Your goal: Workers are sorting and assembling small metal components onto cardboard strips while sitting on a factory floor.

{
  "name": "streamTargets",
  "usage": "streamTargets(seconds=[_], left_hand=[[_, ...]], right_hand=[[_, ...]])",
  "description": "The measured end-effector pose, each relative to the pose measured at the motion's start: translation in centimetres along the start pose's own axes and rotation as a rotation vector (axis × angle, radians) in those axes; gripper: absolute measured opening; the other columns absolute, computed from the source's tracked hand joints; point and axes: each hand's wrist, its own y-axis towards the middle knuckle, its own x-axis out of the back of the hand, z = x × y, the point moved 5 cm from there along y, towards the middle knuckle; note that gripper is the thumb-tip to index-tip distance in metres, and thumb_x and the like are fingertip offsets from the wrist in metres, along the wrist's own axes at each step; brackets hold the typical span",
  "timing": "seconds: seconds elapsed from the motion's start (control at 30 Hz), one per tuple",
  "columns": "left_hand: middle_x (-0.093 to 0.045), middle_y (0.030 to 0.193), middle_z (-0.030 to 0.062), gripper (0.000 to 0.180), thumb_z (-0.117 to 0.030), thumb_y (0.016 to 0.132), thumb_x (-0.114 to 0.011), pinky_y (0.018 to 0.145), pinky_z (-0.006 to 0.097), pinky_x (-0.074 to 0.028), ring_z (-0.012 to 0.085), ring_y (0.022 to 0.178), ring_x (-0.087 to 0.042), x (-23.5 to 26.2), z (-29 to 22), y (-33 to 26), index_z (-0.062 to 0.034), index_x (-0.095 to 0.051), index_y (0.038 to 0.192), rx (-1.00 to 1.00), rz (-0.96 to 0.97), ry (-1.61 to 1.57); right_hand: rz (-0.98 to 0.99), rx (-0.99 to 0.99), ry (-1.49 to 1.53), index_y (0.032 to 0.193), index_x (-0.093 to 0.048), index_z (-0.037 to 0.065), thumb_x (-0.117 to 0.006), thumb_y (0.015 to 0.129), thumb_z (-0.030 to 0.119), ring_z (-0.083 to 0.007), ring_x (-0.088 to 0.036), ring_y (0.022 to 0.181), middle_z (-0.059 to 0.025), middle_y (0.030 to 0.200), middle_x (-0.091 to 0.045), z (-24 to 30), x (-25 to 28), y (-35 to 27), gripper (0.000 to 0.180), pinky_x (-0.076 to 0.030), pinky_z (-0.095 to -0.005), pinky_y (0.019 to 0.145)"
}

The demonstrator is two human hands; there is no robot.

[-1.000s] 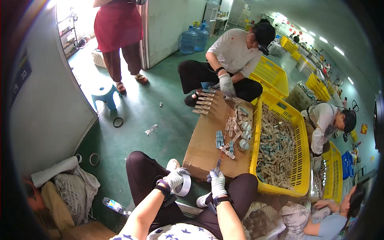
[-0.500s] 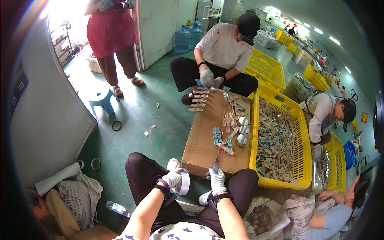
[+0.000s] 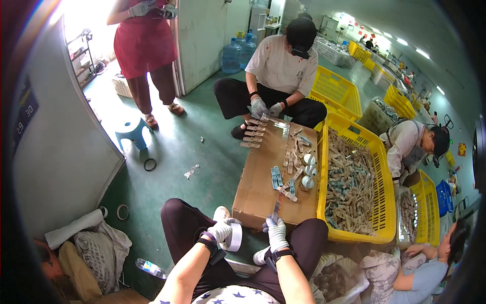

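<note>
My left hand (image 3: 220, 231), in a grey-white glove, is closed on a roll of white tape (image 3: 233, 237) in front of the cardboard box. My gloved right hand (image 3: 276, 232) is closed on a thin greyish strip (image 3: 276, 209) at the box's near edge; its exact kind is unclear. On the cardboard box (image 3: 255, 187) lie blue clothes pegs (image 3: 276, 177) and beige clothes pegs (image 3: 290, 161), with several round white-topped pieces (image 3: 308, 181) beside them. A row of beige pegs (image 3: 252, 134) overhangs the box's far left edge.
A yellow crate (image 3: 389, 202) full of pegs stands against the box's right side. Across the box sits a co-worker (image 3: 281, 66) with gloved hands. Other people work at right, and one stands by the doorway. A blue stool (image 3: 132, 133) and a plastic bottle (image 3: 151, 267) are at left.
The view has shifted slightly. My hands keep their holds on the tape roll and the strip. The co-worker's hands opposite have moved apart a little over the box's far edge.
</note>
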Motion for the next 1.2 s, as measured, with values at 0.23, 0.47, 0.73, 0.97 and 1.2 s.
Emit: streamTargets(seconds=[0.23, 0.47, 0.73, 0.97, 1.2], left_hand=[[-0.047, 0.083, -0.0014, 0.04, 0.012, 0.081, -0.058, 0.064, 0.027, -0.041, 0.011, 0.077, -0.046, 0.4, 1.1, 0.6, -0.0086, -0.049, 0.114, 0.082, -0.009, -0.053], [-0.063, 0.088, 0.0028, 0.047, 0.012, 0.078, -0.044, 0.073, 0.031, -0.05, 0.0166, 0.079, -0.058, 0.2, -0.4, -1.2, -0.0089, -0.062, 0.116, -0.029, -0.013, 0.103], [-0.065, 0.089, 0.0036, 0.05, 0.012, 0.075, -0.042, 0.075, 0.03, -0.05, 0.0181, 0.083, -0.06, -0.9, -3.8, -3.8, -0.0081, -0.063, 0.116, 0.007, 0.002, 0.147], [-0.065, 0.091, 0.0045, 0.048, 0.01, 0.074, -0.044, 0.078, 0.031, -0.05, 0.0182, 0.085, -0.061, -0.5, -3.2, -3.2, -0.0082, -0.064, 0.114, 0.005, -0.056, 0.103], [-0.064, 0.09, 0.0039, 0.062, 0.017, 0.059, -0.056, 0.073, 0.034, -0.052, 0.0195, 0.083, -0.06, -0.7, -2.9, -2.7, -0.0085, -0.063, 0.115, 0.003, 0.014, 0.194]], right_hand=[[-0.003, 0.004, -0.008, 0.101, -0.059, 0.008, -0.062, 0.092, 0.013, -0.0105, -0.056, 0.056, -0.0037, 0.075, -0.063, 0.0, -0.4, -0.1, 0.011, -0.048, -0.0233, 0.052], [0.009, -0.006, -0.015, 0.105, -0.058, 0.007, -0.061, 0.092, 0.013, -0.0103, -0.056, 0.056, -0.0031, 0.075, -0.062, 0.0, -0.7, -0.1, 0.015, -0.048, -0.0231, 0.05], [-0.008, 0.006, -0.002, 0.105, -0.058, 0.005, -0.061, 0.091, 0.013, -0.0102, -0.056, 0.056, -0.0034, 0.075, -0.062, -0.4, -0.3, 0.2, 0.016, -0.047, -0.0233, 0.05], [-0.024, -0.002, -0.036, 0.104, -0.058, 0.005, -0.061, 0.091, 0.013, -0.0112, -0.057, 0.056, -0.0039, 0.074, -0.062, 0.1, -0.6, -0.2, 0.016, -0.048, -0.0238, 0.051], [-0.028, 0.01, -0.038, 0.103, -0.058, 0.006, -0.061, 0.091, 0.014, -0.0109, -0.056, 0.056, -0.004, 0.074, -0.062, -0.3, -0.1, 0.1, 0.015, -0.048, -0.024, 0.051]])
